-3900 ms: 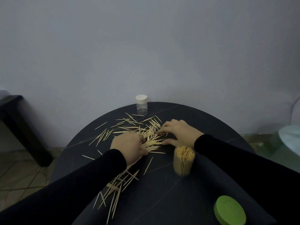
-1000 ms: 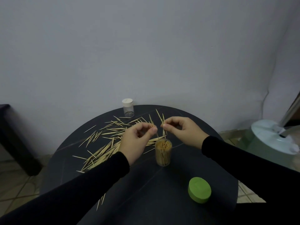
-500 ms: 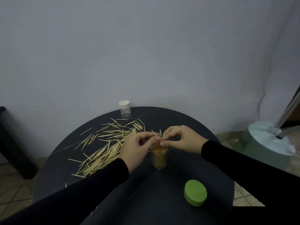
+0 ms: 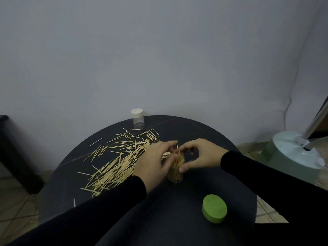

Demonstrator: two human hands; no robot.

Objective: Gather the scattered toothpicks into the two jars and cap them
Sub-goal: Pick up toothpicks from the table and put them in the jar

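Note:
An open clear jar (image 4: 175, 174), packed with upright toothpicks, stands at the middle of the round black table (image 4: 177, 219). My left hand (image 4: 152, 162) is at the jar's left, with its thumb on the jar's side; its blurred fingers pinch toothpicks above the mouth. My right hand (image 4: 202, 155) curls over the jar from the right, thumb against the glass. Many loose toothpicks (image 4: 120, 157) lie scattered to the left. A green lid (image 4: 214, 208) lies at the front right. A small clear jar with a white cap (image 4: 138, 119) stands at the far edge.
A pale green round appliance base (image 4: 294, 153) stands on the floor to the right, with a cord running up the grey wall. A dark piece of furniture (image 4: 10, 153) stands at the left. The floor is tiled.
Both hands lifted a small bunch of toothpicks from the pile, carried it over the open jar and lowered it in. Now both thumbs have dropped onto the jar's sides.

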